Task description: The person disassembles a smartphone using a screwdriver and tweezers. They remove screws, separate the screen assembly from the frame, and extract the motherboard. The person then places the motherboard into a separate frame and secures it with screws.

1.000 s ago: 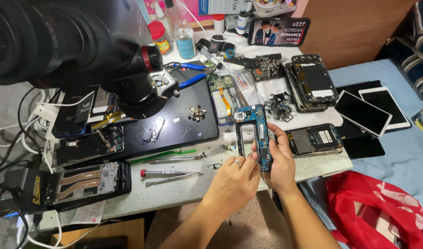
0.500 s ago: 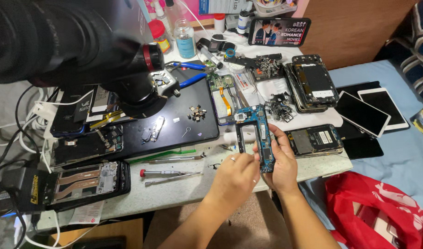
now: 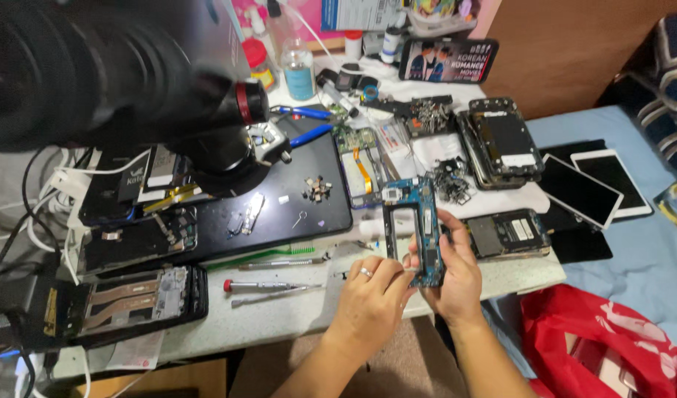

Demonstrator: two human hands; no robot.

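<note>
While the right hand grips the blue phone frame upright over the table edge, the left hand pinches at its lower edge; apparently mid-disassembly, calling next for fine, steady fingertip work.

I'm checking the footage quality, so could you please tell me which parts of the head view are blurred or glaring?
Head view: the big black microscope at upper left is close and out of focus; the blue phone frame, the left hand and the right hand look sharp; lighting is even, with mild sheen on the black mat.
</note>
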